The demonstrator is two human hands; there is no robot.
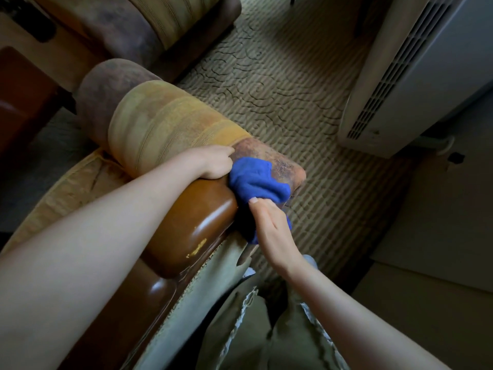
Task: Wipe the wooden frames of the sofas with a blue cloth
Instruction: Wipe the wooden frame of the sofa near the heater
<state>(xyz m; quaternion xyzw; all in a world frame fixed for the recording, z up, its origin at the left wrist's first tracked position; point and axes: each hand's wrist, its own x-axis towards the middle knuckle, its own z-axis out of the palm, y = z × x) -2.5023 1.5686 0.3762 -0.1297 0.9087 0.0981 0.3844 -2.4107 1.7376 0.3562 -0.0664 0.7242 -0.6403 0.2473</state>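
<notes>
Right hand grips blue cloth at the wooden frame end; left hand curled on armrest upholstery; other sofa likely unwiped.

left hand: fingers curled, forearm extended | right hand: thumb up, fingers wrapped underneath, gripping

Two bare hands show: the left hand near centre and the right hand at its five o'clock. One blue cloth lies between them. Two sofa armrests: the near padded armrest and a second armrest at eleven o'clock. One glossy wooden frame. One white air conditioner at two o'clock. One patterned carpet.
</notes>
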